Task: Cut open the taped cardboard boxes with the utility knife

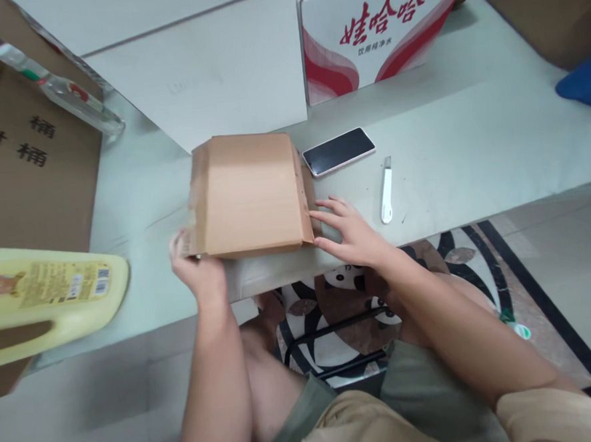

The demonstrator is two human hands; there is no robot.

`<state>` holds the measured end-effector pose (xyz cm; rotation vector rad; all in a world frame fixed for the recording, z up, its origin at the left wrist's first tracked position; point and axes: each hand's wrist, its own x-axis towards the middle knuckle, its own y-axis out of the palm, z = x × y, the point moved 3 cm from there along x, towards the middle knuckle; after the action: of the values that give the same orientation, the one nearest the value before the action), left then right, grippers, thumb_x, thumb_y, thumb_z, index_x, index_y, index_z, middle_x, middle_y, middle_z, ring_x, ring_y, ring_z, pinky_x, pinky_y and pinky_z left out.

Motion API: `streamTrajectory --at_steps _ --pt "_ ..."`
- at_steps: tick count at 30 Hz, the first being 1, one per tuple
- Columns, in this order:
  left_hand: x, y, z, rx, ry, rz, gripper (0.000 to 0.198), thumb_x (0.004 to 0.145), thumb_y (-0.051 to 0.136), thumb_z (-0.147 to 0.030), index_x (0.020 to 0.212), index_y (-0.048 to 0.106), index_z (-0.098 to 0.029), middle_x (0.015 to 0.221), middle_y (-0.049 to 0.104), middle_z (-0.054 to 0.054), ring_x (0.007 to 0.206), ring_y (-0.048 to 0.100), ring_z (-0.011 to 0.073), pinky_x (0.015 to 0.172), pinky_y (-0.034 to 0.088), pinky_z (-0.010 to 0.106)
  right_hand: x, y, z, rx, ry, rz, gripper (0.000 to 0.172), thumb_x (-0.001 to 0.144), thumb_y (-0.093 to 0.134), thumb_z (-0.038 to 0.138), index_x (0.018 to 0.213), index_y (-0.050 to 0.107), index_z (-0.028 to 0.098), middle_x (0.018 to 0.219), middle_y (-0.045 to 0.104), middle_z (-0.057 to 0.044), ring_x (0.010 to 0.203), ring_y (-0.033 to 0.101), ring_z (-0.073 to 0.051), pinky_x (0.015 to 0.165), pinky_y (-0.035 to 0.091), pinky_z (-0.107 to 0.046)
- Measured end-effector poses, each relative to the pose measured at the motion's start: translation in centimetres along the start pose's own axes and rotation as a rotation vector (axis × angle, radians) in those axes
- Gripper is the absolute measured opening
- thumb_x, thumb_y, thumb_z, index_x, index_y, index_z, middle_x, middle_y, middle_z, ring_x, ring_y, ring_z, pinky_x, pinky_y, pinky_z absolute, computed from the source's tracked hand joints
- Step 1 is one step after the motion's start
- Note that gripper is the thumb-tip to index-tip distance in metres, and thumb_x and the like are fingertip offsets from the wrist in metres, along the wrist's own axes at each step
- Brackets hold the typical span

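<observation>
- One brown cardboard box [251,194], near side of one pale-green table [470,137].
- Two hands: left hand [198,267] at its near left corner, blurred, grip I cannot tell; right hand [350,234], fingers apart, touching its right side.
- One pale-yellow plastic jug [89,287], left, cut off.

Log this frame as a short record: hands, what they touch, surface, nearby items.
Left hand: at the near left corner of a brown cardboard box; exact grip blurred
Right hand: fingers spread, fingertips at the box's right end
Surface: pale green tabletop
Right of box: black-screened smartphone; white-handled utility knife
Left of box: transparent bottle; yellow plastic jug
Behind: white carton with red lettering
</observation>
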<state>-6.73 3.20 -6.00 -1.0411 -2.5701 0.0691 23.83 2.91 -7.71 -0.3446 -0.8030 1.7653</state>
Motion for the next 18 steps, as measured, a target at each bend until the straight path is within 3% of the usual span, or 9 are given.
streamTrajectory --at_steps 3,5,9,12,16,18 --pt "-0.3 0.9 0.3 -0.188 -0.108 0.037 0.035 0.085 0.063 -0.05 0.106 0.071 -0.022 0.121 0.072 0.009 0.121 0.068 0.0264 0.113 0.052 0.044 0.4 -0.2 0.9 0.133 -0.098 -0.002 0.072 0.093 0.059 0.054 0.158 0.045 0.025 0.16 0.052 -0.014 0.156 0.038 -0.037 0.127 0.032 -0.066" --pt "-0.7 1.5 0.5 -0.332 -0.152 0.095 0.044 0.085 0.062 -0.06 0.109 0.071 -0.025 0.127 0.073 0.008 0.13 0.065 0.026 0.116 0.05 0.04 0.6 -0.5 1.5 0.207 -0.135 -0.011 0.077 0.092 0.06 0.054 0.16 0.039 0.024 0.163 0.049 -0.014 0.156 0.039 -0.036 0.127 0.032 -0.063" --pt "-1.4 1.9 0.7 -0.457 -0.149 0.189 0.052 0.073 0.072 -0.068 0.101 0.073 -0.024 0.121 0.076 0.008 0.135 0.062 0.0303 0.118 0.048 0.04 0.9 -0.5 2.1 0.343 -0.098 -0.034 0.075 0.085 0.069 0.051 0.15 0.047 0.02 0.156 0.055 -0.019 0.145 0.051 -0.037 0.12 0.042 -0.058" --pt "-1.6 1.7 1.0 -0.476 -0.173 0.173 0.055 0.068 0.076 -0.068 0.1 0.074 -0.023 0.117 0.077 0.009 0.132 0.064 0.0321 0.116 0.05 0.042 0.9 -0.1 2.1 0.444 -0.053 -0.026 0.068 0.083 0.071 0.05 0.141 0.053 0.018 0.142 0.065 -0.018 0.134 0.061 -0.036 0.11 0.052 -0.053" --pt "-1.4 1.7 1.2 -0.47 -0.182 0.162 0.054 0.073 0.074 -0.067 0.106 0.074 -0.023 0.124 0.076 0.009 0.132 0.064 0.0307 0.115 0.051 0.042 0.8 0.5 2.4 0.462 -0.046 -0.037 0.061 0.078 0.073 0.049 0.129 0.06 0.018 0.134 0.067 -0.017 0.125 0.064 -0.034 0.103 0.056 -0.049" --pt "-1.4 2.1 1.1 -0.4 -0.162 0.246 0.051 0.079 0.07 -0.064 0.11 0.072 -0.024 0.128 0.075 0.009 0.13 0.065 0.0283 0.112 0.053 0.04 0.7 0.6 2.7 0.484 -0.011 -0.046 0.046 0.078 0.072 0.048 0.114 0.064 0.02 0.119 0.072 -0.014 0.112 0.068 -0.031 0.094 0.058 -0.046"
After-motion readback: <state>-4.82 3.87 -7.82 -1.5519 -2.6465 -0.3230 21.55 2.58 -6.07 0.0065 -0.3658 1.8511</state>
